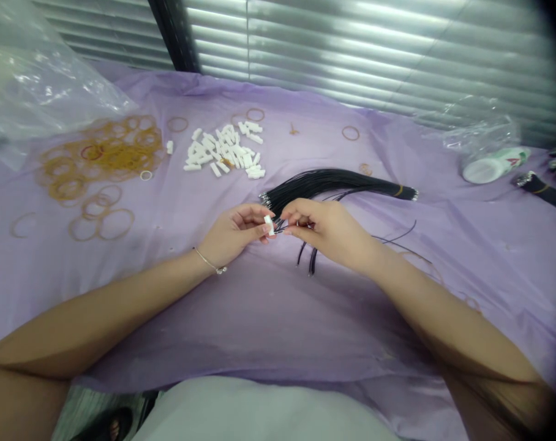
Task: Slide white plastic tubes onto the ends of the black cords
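Observation:
Between the thumb and fingers of my left hand (239, 231) is a small white plastic connector housing (269, 225). My right hand (326, 229) pinches a thin black wire (280, 229) whose end is at the housing; whether it sits inside I cannot tell. Some black wires trail below and behind the right hand. Just beyond both hands lies a bundle of black wires (337, 180) with metal terminals at its ends, tied with a rubber band near its right end. A pile of white connector housings (225, 150) lies farther back, left of the bundle.
Yellow rubber bands (117, 147) are heaped at the left beside a clear plastic bag (43, 92). A white container (493, 165) lies on its side at the right, near another wire bundle (542, 190). A purple cloth (278, 324) covers the table, with window blinds (328, 55) behind.

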The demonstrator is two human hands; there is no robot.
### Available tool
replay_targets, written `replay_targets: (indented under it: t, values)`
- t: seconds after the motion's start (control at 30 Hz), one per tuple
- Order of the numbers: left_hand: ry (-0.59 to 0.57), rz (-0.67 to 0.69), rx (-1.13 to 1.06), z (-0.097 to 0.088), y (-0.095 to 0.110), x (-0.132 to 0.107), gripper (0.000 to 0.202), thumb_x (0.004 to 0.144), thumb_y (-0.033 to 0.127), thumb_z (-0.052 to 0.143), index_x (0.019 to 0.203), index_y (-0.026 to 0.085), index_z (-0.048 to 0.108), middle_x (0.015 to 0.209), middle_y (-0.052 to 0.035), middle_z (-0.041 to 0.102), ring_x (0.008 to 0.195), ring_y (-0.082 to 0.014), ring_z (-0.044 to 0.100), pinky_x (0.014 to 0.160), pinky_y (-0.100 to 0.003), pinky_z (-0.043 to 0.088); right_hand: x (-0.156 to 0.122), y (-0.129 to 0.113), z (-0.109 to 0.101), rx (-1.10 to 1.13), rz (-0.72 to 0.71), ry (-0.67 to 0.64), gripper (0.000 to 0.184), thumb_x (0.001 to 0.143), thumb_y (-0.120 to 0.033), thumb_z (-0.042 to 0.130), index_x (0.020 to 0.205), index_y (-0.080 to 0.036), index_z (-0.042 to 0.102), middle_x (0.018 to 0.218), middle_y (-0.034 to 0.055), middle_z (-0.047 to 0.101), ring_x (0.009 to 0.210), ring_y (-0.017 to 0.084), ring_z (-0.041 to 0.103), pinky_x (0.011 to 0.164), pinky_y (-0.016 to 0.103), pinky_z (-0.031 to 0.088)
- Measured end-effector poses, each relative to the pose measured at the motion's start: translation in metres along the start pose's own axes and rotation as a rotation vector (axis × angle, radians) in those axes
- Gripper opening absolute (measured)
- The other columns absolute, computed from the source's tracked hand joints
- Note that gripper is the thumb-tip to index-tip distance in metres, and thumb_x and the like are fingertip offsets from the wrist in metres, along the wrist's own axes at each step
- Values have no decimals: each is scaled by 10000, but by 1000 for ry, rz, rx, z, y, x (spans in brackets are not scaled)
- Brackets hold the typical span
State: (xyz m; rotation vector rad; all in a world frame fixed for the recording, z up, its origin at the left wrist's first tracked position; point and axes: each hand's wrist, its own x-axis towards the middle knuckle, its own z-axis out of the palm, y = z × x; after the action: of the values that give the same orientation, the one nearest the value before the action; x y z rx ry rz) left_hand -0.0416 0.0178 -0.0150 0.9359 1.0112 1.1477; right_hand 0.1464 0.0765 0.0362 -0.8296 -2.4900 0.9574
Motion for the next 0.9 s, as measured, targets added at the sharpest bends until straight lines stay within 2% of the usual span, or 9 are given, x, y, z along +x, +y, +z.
replay_targets:
  t: [0.3, 0.37, 0.43, 0.5, 0.57, 0.63, 0.7, 0.73, 0.9]
  values:
    - [14, -61, 13, 0, 3, -1, 237, 671, 214, 744, 872, 150, 635, 744, -3, 660, 661, -117, 630, 597, -233, 520, 0, 0, 19, 32, 45, 79, 107, 777, -122, 621, 866, -167, 581, 785, -5, 665, 715, 112, 611, 632, 198, 420]
    - [14, -73, 5, 0, 2, 0, 236, 671, 213, 744, 870, 151, 634, 740, -4, 662, 666, -122, 633, 594, -235, 519, 0, -1, 17, -3, 23, 70, 96, 793, -124, 601, 876, -166, 577, 786, 0, 659, 721, 120, 605, 642, 214, 425]
    - [14, -63, -9, 1, 2, 0, 232, 670, 211, 745, 864, 150, 634, 736, -6, 660, 661, -121, 631, 585, -230, 516, -2, -4, 7, -112, -37, 42, 91, 803, -145, 594, 892, -162, 584, 826, 29, 638, 773, 148, 588, 683, 249, 433]
    - [30, -48, -36, 1, 2, 1, 230, 667, 209, 749, 860, 150, 636, 734, -7, 659, 655, -114, 628, 589, -224, 514, -7, -6, -10, -292, -80, 3, 93, 793, -164, 606, 885, -160, 611, 909, 71, 599, 847, 191, 556, 740, 305, 430]
    - [57, -53, -76, 1, 3, 2, 239, 657, 208, 759, 858, 154, 640, 732, -3, 658, 654, -106, 628, 600, -217, 512, -14, -7, -27, -422, -62, -95, 75, 775, -150, 616, 841, -171, 643, 932, 82, 568, 832, 205, 542, 731, 328, 423]
    - [69, -72, -108, 1, 3, 2, 250, 648, 206, 767, 861, 157, 645, 729, 3, 657, 657, -100, 628, 603, -207, 507, -18, -6, -38, -426, -14, -284, 108, 760, -113, 619, 821, -189, 666, 880, 60, 567, 749, 179, 546, 674, 305, 418]
    - [69, -78, -124, 1, 4, 2, 254, 646, 203, 768, 865, 157, 649, 732, 4, 655, 668, -98, 625, 601, -201, 503, -19, -2, -39, -377, -5, -464, 151, 739, -85, 639, 824, -202, 685, 828, 42, 573, 713, 162, 551, 650, 285, 412]
    - [69, -76, -127, 1, 4, 2, 253, 648, 201, 767, 867, 156, 650, 737, 2, 655, 675, -98, 623, 604, -202, 502, -18, 0, -36, -364, -16, -511, 166, 727, -76, 651, 824, -204, 693, 820, 42, 577, 728, 165, 554, 661, 285, 412]
    - [75, -61, -129, 2, 4, 2, 254, 640, 201, 772, 858, 158, 649, 741, 1, 650, 668, -99, 619, 618, -218, 497, -10, 5, -23, -388, -97, -470, 148, 698, -44, 659, 700, -187, 696, 801, 54, 580, 826, 196, 532, 754, 318, 386]
